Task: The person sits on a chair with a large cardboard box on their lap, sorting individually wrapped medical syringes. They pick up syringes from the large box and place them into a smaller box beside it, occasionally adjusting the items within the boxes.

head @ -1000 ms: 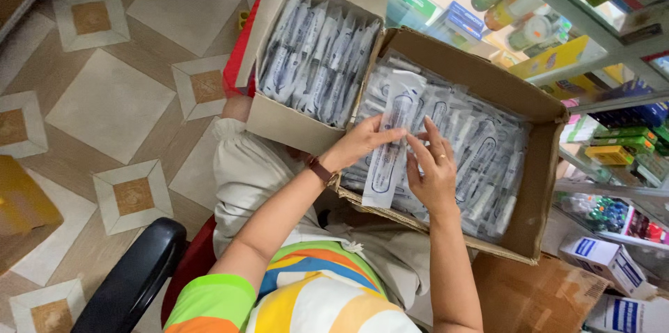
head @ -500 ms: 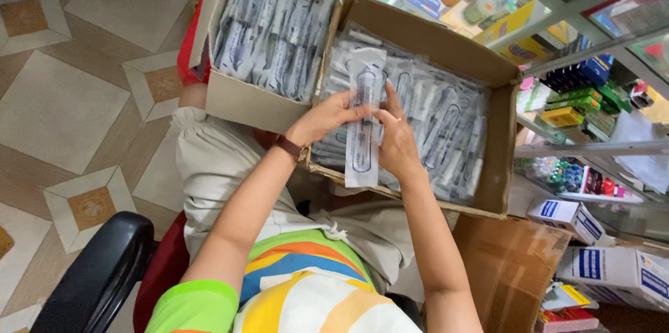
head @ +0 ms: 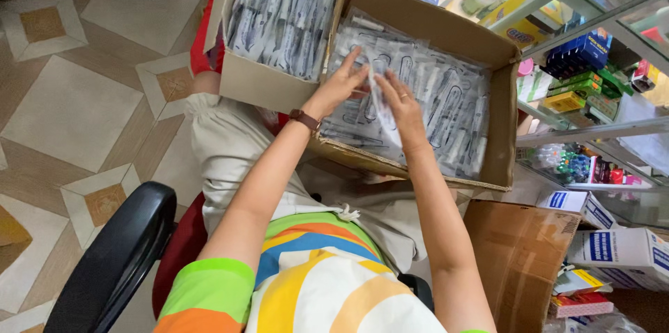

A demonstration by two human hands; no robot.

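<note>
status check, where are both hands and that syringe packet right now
Left hand and right hand both gripping long clear-wrapped syringe packet. Packet over large brown cardboard box of packets. Nothing blocking.

Syringe packet (head: 382, 106) motion-blurred; shelf goods (head: 578, 61) cropped.

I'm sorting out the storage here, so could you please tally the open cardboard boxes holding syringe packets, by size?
Large brown carton, under both hands, left hand and right hand: 1
Smaller box of upright packets: 1
Total: 2

Brown carton (head: 503, 96) open above, walls hem its sides (smaller box (head: 259, 82) crowding left), floor (head: 77, 110) beyond bare
</note>
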